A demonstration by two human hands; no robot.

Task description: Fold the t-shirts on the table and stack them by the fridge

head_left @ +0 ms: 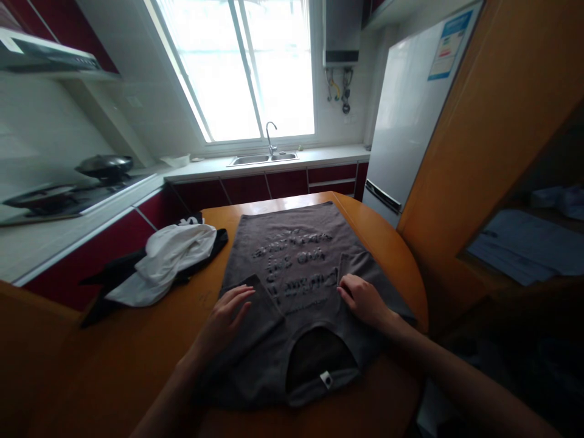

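Note:
A dark grey T-shirt lies front side up, its neckline towards me and its hem at the far side. Raised dark lettering runs across its chest. Both sleeves are turned inward over the body. My left hand rests on the left sleeve with its fingers stretched out. On the other side, my right hand has its fingers curled at the edge of the right sleeve, pinching the cloth. A white label shows inside the collar.
The shirt lies on an orange wooden table with a rounded right edge. White and black clothes are heaped at the left. Beyond are a counter with a sink, a stove with pans and a fridge.

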